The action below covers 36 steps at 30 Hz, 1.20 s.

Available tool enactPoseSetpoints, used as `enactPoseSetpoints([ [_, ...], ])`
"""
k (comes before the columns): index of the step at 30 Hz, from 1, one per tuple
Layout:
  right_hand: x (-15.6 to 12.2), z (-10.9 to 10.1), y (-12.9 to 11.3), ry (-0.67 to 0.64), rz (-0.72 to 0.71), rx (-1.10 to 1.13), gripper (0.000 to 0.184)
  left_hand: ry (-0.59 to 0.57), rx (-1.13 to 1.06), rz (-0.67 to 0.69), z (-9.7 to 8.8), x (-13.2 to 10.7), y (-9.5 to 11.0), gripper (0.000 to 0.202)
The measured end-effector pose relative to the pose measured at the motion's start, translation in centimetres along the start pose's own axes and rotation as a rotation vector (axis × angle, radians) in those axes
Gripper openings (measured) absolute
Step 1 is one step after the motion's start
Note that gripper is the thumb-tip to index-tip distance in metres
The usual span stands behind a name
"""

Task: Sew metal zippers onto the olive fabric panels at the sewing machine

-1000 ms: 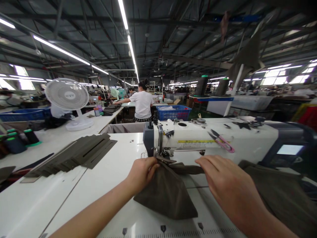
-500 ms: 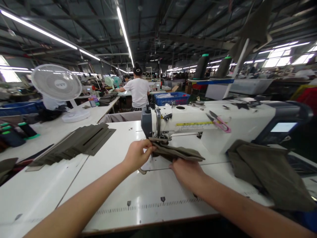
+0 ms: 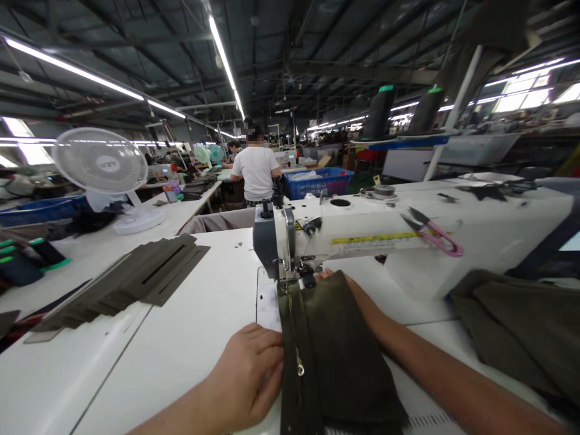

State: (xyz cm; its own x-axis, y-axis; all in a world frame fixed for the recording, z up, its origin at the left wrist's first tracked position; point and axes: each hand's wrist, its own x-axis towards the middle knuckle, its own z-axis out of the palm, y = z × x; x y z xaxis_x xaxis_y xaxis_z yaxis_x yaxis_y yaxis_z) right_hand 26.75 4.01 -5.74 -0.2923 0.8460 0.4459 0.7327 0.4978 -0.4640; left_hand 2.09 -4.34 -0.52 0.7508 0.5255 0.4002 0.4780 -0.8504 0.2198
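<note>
A dark olive fabric piece [image 3: 348, 356] with a gold zipper [image 3: 296, 344] lies lengthwise in front of me, its far end at the needle and presser foot of a white sewing machine [image 3: 362, 220]. My left hand [image 3: 254, 371] is closed on the fabric's left edge, fingers curled, beside the zipper pull. My right hand [image 3: 327, 275] reaches round behind the fabric's far right part, close to the presser foot. Most of its fingers are hidden by the fabric and machine, so its grip cannot be made out.
Overlapping olive pieces [image 3: 131, 275] are stacked at left. More olive cloth [image 3: 512, 326] lies at right. Pink-handled scissors [image 3: 437, 235] rest against the machine arm. A white fan [image 3: 102, 163], thread cones [image 3: 380, 115] and a blue basket [image 3: 317, 183] stand beyond. A person [image 3: 256, 169] sits ahead.
The fabric, earlier bunched and held crosswise, now lies lengthwise with its zipper showing. My left hand has come nearer along its edge; my right hand has moved forward behind it.
</note>
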Motion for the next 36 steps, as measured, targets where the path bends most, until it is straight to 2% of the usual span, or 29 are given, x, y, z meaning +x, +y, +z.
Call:
enactPoseSetpoints([
  [4, -0.2, -0.7, 0.1, -0.049, 0.047, 0.101, 0.031, 0.03, 0.07, -0.11, 0.8, 1.7, -1.4, 0.025],
  [8, 0.2, -3.2, 0.1, -0.053, 0.235, 0.278, 0.043, -0.033, 0.17, -0.142, 1.9, 2.6, -2.3, 0.018],
  [10, 0.5, -3.9, 0.2, -0.07, 0.311, 0.344, 0.039, -0.031, 0.197, -0.148, 2.0, 2.5, -2.3, 0.018],
  [13, 0.7, -4.0, 0.1, -0.117, 0.326, 0.321, 0.03, -0.024, 0.199, -0.148, 2.0, 2.4, -2.1, 0.021],
  [16, 0.6, -3.4, -0.7, -0.06, 0.278, 0.072, 0.024, -0.012, 0.208, -0.147, 2.0, 2.3, -2.0, 0.021],
  [20, 0.4, -2.9, -1.8, 0.042, 0.142, -0.328, 0.023, -0.028, 0.233, -0.172, 2.1, 2.4, -1.9, 0.024],
  [23, 0.4, -2.8, -1.5, 0.009, 0.164, -0.465, 0.022, -0.032, 0.239, -0.167, 2.1, 2.5, -2.0, 0.024],
  [27, 0.5, -3.0, -1.4, -0.043, 0.174, -0.497, 0.018, -0.019, 0.242, -0.156, 2.3, 2.5, -2.1, 0.019],
  [30, 0.2, -2.5, -3.7, 0.014, 0.014, -0.459, 0.017, 0.009, 0.226, -0.178, 2.4, 2.4, -2.0, 0.018],
  [33, -0.7, -0.5, -6.6, 0.021, -0.206, -0.218, 0.025, 0.104, 0.237, -0.252, 2.4, 2.1, -2.2, 0.015],
  [36, -1.5, 1.8, -8.0, -0.014, -0.236, -0.092, 0.035, 0.213, 0.266, -0.306, 2.4, 1.7, -3.0, 0.016],
])
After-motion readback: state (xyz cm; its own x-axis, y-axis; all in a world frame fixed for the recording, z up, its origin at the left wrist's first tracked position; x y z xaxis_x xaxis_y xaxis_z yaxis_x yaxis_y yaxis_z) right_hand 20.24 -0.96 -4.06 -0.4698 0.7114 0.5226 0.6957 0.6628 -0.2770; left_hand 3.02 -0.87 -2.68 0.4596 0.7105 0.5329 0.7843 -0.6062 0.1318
